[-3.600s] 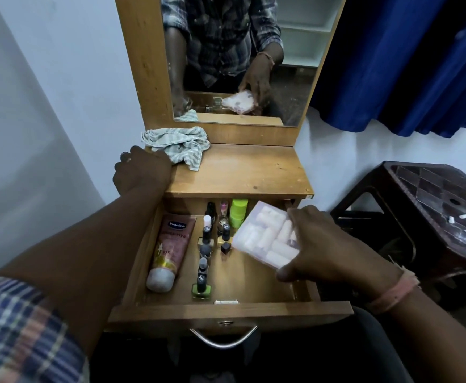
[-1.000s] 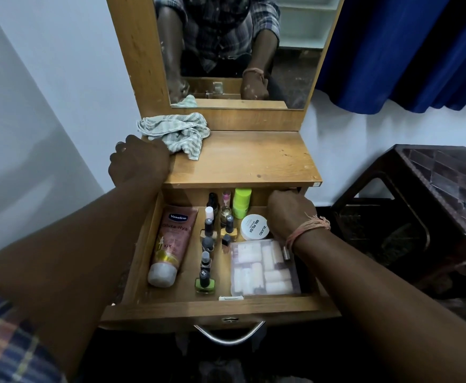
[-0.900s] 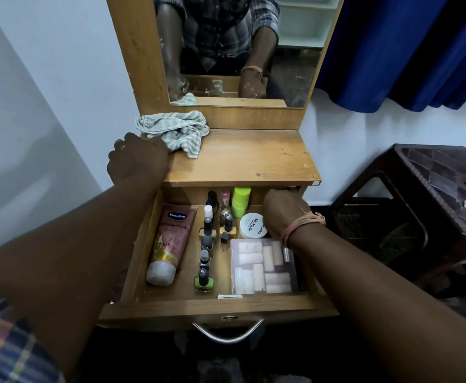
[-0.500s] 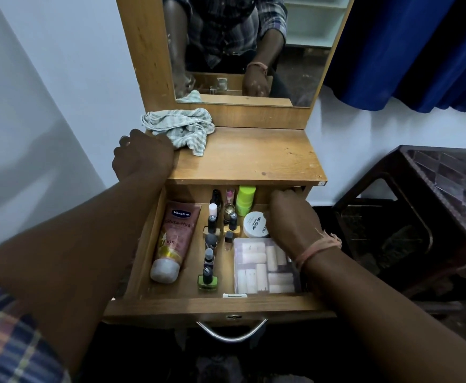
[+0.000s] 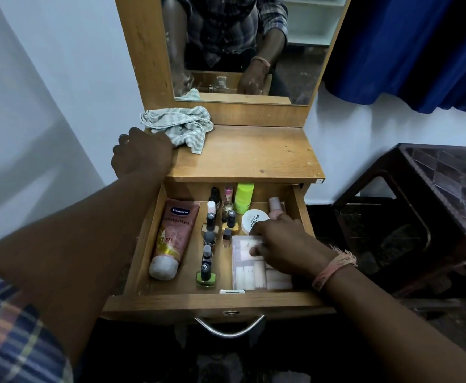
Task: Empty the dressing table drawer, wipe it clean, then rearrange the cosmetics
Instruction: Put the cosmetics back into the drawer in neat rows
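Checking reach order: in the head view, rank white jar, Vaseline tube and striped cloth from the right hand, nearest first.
From the right hand:
1. white jar, touching its fingertips, drawer back right.
2. Vaseline tube, drawer's left side.
3. striped cloth, tabletop, back left.

The left arm is bare up to a rolled plaid sleeve (image 5: pixel 13 335) in dark blue, crossed by orange, yellow and pale lines. A ring (image 5: pixel 123 138) sits on a finger of the left hand (image 5: pixel 140 153). The right hand (image 5: pixel 284 244) has a frayed band of pinkish-orange thread (image 5: pixel 334 268) wound round its wrist (loose ends stick out at the knot). The forearm above it is bare.
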Demonstrator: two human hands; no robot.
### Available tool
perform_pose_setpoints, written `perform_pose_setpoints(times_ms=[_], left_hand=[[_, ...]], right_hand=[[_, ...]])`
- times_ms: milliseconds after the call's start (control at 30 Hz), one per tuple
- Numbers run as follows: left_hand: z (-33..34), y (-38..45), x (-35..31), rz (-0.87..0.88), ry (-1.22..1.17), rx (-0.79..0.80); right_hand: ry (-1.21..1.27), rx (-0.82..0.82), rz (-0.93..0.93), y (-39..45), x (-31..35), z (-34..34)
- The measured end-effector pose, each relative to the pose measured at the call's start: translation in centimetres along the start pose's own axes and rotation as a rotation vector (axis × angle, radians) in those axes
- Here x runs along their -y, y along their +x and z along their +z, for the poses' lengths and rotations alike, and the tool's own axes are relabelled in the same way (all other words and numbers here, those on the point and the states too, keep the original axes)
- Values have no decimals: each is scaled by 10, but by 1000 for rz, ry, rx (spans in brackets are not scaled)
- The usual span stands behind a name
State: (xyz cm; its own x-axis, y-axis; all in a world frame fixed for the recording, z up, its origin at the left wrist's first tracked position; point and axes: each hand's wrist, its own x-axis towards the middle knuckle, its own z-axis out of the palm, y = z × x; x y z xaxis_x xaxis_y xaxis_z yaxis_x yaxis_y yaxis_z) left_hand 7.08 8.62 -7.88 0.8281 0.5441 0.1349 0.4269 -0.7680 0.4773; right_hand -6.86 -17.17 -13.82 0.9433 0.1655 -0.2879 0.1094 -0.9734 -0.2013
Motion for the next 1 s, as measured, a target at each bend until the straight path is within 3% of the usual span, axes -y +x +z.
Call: perform_pose_setpoints(times_ms=[133,300,467,567,800,1000], left_hand=[[0,0,0,3,-6,1],[1,1,0,-1,2,0],[1,1,0,2,-6,1],[2,1,0,0,-6,2],[3,2,0,0,2,-2],[5,4,2,6,-3,-19]], right_hand=[[61,71,28,9,-3,-3],[27,48,54,5,3,1],[79,-191,26,3,8,-12],[25,-319,106,11,7,-28],[17,-300,241,30,16,-36],[204,-322,352,34,18,-42]])
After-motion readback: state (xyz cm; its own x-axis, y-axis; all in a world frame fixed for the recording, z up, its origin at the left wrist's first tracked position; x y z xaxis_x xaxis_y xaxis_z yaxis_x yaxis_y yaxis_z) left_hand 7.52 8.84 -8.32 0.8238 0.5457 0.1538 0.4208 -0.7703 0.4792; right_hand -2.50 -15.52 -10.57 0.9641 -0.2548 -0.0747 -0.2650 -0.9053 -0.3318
